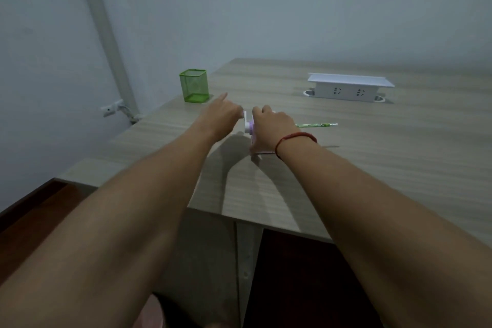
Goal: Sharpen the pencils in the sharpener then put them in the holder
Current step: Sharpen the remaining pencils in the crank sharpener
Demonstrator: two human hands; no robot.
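A small white and purple sharpener (pixel 249 126) stands on the wooden table (pixel 372 157), mostly hidden under my right hand (pixel 269 128), which grips its body from above. My left hand (pixel 222 114) pinches the white crank on the sharpener's left side, with one finger sticking out straight. A green patterned pencil (pixel 316 124) pokes out to the right from behind my right hand, lying level with the table. The green mesh holder (pixel 193 86) stands upright at the table's far left corner and looks empty.
A white pop-up socket box (pixel 348 88) sits at the back right of the table. The table's left edge runs close to the holder, and its near edge lies below my forearms. A grey pipe (pixel 106 34) runs down the wall at the left.
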